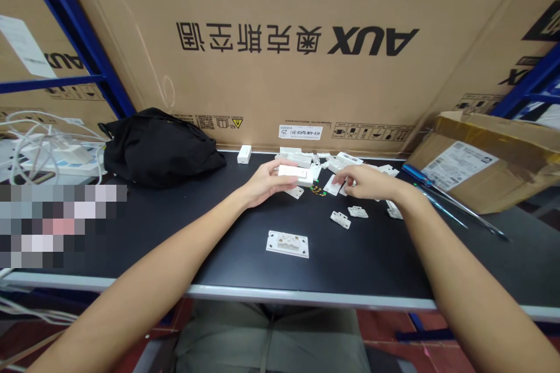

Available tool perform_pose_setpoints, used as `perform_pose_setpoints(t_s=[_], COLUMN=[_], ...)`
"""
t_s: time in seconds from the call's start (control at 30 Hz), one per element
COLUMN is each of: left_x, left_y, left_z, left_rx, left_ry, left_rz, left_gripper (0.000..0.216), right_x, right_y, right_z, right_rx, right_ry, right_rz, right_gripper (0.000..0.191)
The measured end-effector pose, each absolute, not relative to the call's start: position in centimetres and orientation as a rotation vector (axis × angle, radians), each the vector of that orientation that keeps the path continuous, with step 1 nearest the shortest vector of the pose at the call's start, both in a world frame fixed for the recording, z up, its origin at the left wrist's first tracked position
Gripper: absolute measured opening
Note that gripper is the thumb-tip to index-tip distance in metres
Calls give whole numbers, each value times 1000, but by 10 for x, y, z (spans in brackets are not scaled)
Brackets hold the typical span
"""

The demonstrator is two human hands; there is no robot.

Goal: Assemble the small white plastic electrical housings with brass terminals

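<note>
A person sits at a black table, both bare forearms reaching forward. The left hand is closed on a white block, thumb on top and fingers underneath, holding it just above the table near the far edge. The right hand lies just to the right of it, palm down, fingers curled low, with fingertips on a flat white piece that rests on the table. I cannot tell whether this hand grips the piece or only touches it.

Between the 2 hands lies a tiny green and orange part. Behind the hands is a loose pile of white parts. Nearer the person, 2 small clips lie side by side, and a white plate lies flat, well apart from both hands.

A black bag sits at the left, with white cables beyond it. A blue screwdriver lies at the right beside an open box. A large carton stands behind the table.
</note>
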State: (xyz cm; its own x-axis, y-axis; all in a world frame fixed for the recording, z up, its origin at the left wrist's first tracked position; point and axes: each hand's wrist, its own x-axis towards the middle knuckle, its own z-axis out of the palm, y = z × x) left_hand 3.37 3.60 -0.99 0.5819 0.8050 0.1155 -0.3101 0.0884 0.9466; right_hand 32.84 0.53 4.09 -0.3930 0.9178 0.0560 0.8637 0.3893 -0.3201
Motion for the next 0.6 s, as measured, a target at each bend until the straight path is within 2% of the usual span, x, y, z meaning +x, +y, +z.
perform_pose_setpoints(t_s=[0.17,0.43,0.6], left_x=[36,37,31], left_y=[35,36,40], left_z=[-15,-12,-9], left_rx=[1385,1424,1277], left_ry=[526,531,545], left_rz=[740,658,718], left_gripper=[48,38,35], right_x=[333,325,307], right_y=[7,6,4], right_z=[38,40,40], right_rx=[-1629,-1669,-1550], right_ry=[-2514,-2496,-2474], right_rz=[370,235,157], right_gripper=[37,25,27])
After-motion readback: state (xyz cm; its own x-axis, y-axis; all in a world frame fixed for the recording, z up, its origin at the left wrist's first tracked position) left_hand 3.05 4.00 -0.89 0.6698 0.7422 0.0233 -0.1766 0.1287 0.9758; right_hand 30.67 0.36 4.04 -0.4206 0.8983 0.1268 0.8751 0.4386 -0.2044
